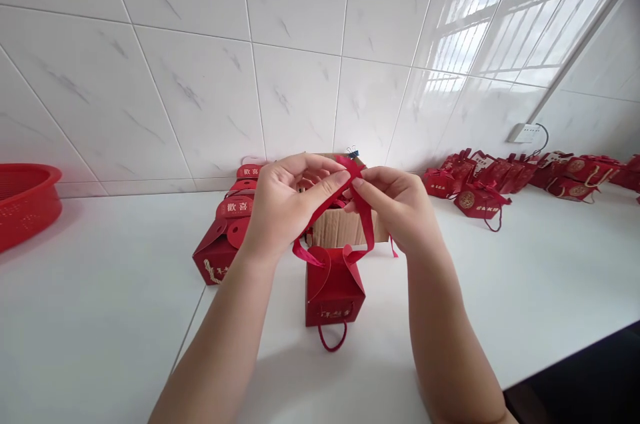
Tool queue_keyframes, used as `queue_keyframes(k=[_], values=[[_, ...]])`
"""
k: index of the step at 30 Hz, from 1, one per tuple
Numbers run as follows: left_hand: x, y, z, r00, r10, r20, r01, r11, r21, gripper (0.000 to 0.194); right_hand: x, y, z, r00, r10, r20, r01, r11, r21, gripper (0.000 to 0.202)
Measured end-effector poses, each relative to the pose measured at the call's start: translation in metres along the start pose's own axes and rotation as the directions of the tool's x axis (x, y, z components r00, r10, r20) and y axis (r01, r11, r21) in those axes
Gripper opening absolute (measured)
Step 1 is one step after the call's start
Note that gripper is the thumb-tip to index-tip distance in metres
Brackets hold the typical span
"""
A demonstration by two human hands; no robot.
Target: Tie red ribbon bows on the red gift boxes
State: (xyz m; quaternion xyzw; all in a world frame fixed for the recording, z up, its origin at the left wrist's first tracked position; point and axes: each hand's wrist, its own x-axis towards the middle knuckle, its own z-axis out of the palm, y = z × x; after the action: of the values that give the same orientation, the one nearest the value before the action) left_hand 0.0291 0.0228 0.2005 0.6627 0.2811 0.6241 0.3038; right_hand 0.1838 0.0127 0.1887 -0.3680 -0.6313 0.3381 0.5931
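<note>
A red ribbon (pixel 367 224) runs up from both sides of the top of a small red gift box (pixel 334 291). My left hand (pixel 295 201) pinches the ribbon between thumb and fingers above the box. Close beside it, my right hand (pixel 395 207) pinches the same ribbon, the two thumb tips nearly meeting. The box stands upright on the white table, its curved top flaps folded in and a dark red cord handle (pixel 334 346) hanging at its front. Where the ribbon passes between the fingers, its exact fold is hidden.
Behind my hands stands a cardboard box (pixel 337 229) with red items and a binder clip (pixel 353 153). Left of it are several red gift boxes (pixel 216 252). More finished-looking boxes (pixel 480 201) line the wall at right, below a power socket (pixel 523 133). A red plastic basket (pixel 30 207) sits far left.
</note>
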Motion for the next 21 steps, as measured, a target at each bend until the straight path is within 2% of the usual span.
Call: queue_keyframes(k=[2,6,8,14,17,21], values=[[0.0007,-0.0017,0.0000,1.000,0.000,-0.002,0.000,0.999,0.036,0.017,0.0003,0.0001,0.0010,0.999,0.002,0.034,-0.002,1.000,0.001,0.015],[0.0019,-0.0061,-0.0002,0.999,-0.013,-0.034,0.015,0.997,0.072,0.035,0.0000,-0.0007,0.0018,0.993,-0.011,0.116,0.004,0.998,0.062,0.013],[0.0023,-0.0079,-0.0004,0.999,-0.015,-0.042,0.018,0.997,0.076,0.039,-0.0001,-0.0008,0.0019,0.988,0.001,0.152,-0.018,0.993,0.113,0.014],[0.0042,-0.0094,-0.0009,1.000,0.016,0.007,-0.016,0.998,0.066,0.020,0.0003,-0.0013,0.0012,0.977,0.055,0.207,-0.096,0.977,0.190,0.025],[0.0048,-0.0085,-0.0007,1.000,-0.001,0.014,0.001,1.000,0.023,0.020,0.0008,-0.0014,0.0001,0.971,0.085,0.222,-0.124,0.978,0.168,0.027],[0.0046,-0.0080,-0.0009,1.000,-0.002,0.028,0.001,0.999,0.045,0.020,0.0018,-0.0006,-0.0006,0.969,0.123,0.212,-0.160,0.973,0.165,0.032]])
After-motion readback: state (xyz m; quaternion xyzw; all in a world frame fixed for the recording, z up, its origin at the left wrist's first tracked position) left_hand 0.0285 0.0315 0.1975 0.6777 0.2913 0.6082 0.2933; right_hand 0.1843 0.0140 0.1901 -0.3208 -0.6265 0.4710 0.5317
